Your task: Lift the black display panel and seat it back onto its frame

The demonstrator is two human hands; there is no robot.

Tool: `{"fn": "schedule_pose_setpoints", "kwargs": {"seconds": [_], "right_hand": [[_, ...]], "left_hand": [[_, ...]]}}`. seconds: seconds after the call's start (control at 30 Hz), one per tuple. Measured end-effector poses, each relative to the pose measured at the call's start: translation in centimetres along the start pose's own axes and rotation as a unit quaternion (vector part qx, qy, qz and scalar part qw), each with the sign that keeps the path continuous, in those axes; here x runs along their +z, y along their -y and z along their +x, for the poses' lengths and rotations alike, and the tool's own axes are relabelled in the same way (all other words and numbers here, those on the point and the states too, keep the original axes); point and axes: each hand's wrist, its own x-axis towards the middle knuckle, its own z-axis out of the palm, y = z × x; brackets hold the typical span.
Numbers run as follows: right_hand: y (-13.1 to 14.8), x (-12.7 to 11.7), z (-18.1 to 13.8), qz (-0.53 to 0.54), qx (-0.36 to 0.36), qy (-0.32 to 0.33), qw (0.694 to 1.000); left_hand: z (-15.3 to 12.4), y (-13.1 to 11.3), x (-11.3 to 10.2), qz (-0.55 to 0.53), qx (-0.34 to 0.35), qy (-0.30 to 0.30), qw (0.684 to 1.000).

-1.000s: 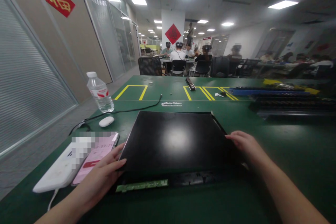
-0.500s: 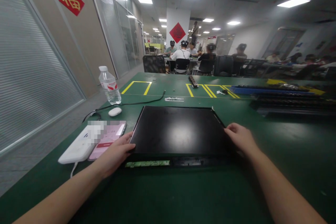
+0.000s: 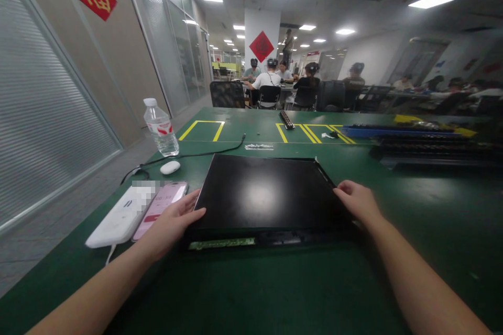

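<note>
A black LCD panel (image 3: pixel 259 193) with a glossy glare spot lies before me over a dark frame, whose rim shows along the right side and at the back. A green circuit board strip (image 3: pixel 222 244) shows along the near edge. My left hand (image 3: pixel 176 220) is closed on the panel's left edge, thumb on top and fingers at the side. At the right edge, my right hand (image 3: pixel 359 201) pinches the panel's side with thumb and forefinger; its other fingers are partly hidden.
Left of the panel are a white power bank (image 3: pixel 120 217), a pink-screened phone (image 3: pixel 159 207), a white oval case (image 3: pixel 170 167), a water bottle (image 3: pixel 160 128) and a black cable (image 3: pixel 196 154). Dark strips (image 3: pixel 428 152) and a blue strip (image 3: pixel 401 131) lie at right. People sit farther back.
The panel's back left corner has shifted slightly and now covers more of the frame there. Both hands keep their grip at the sides. The view has turned a little.
</note>
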Motion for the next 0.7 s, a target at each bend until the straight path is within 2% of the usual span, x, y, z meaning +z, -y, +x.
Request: {"fn": "schedule_pose_setpoints", "kwargs": {"seconds": [0.13, 0.27, 0.5, 0.7], "right_hand": [[0.0, 0.0, 0.1, 0.001, 0.004, -0.007, 1.000], [-0.1, 0.0, 0.1, 0.002, 0.009, -0.007, 1.000], [-0.1, -0.1, -0.1, 0.013, 0.018, -0.018, 1.000], [-0.1, -0.2, -0.1, 0.037, 0.032, -0.009, 0.999]], "left_hand": [[0.4, 0.3, -0.6, 0.043, 0.047, 0.002, 0.998], [0.8, 1.1, -0.8, 0.118, 0.106, -0.026, 0.987], [1.7, 2.9, -1.2, 0.231, 0.114, -0.053, 0.965], [2.7, 3.1, -1.2, 0.300, 0.153, -0.046, 0.941]]}}
